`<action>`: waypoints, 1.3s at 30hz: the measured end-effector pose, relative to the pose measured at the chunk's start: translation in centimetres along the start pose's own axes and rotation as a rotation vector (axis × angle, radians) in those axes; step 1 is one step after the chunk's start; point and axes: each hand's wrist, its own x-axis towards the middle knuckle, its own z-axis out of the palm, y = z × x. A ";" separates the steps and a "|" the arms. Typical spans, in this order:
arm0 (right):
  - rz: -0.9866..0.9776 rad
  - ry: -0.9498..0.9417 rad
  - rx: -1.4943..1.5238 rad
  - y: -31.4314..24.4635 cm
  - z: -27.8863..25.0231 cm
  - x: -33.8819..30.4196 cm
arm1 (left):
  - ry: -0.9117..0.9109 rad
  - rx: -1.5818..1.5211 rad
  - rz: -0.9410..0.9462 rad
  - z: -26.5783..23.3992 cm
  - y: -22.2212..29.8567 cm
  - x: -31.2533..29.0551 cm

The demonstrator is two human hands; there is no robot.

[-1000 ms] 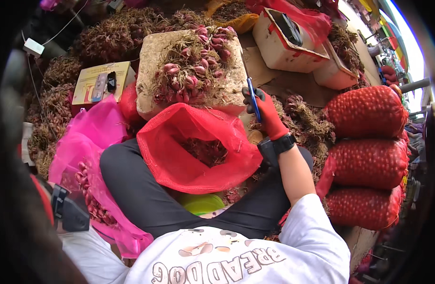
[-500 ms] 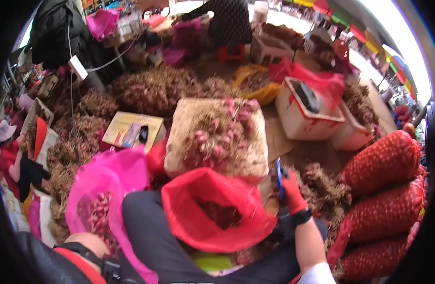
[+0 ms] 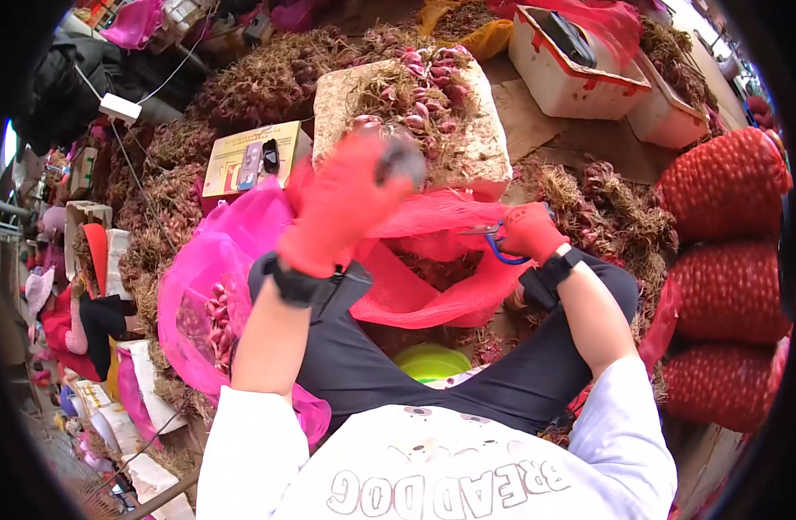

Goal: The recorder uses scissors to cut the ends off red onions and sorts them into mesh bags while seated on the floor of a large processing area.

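Flat yellow printed box left of board; three red mesh sacks stacked right.

I see heaped shallots at 11 o'clock, 3 red mesh sacks at 3, white boxes at 1.

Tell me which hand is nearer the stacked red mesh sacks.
Right. The right hand, holding blue-handled scissors, is toward the red mesh sacks; the left hand is raised farther away over the red bag.
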 end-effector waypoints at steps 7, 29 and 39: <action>0.110 0.204 0.236 1.0 1.8 0.9 | -0.854 0.724 -0.349 16.3 -9.7 -7.8; -0.044 0.153 -0.045 -2.3 1.1 5.2 | -1.357 -0.207 -0.175 14.8 -1.3 -10.9; -0.136 0.097 0.546 1.1 -10.7 -7.3 | 0.466 -0.215 -0.463 6.6 -13.7 0.1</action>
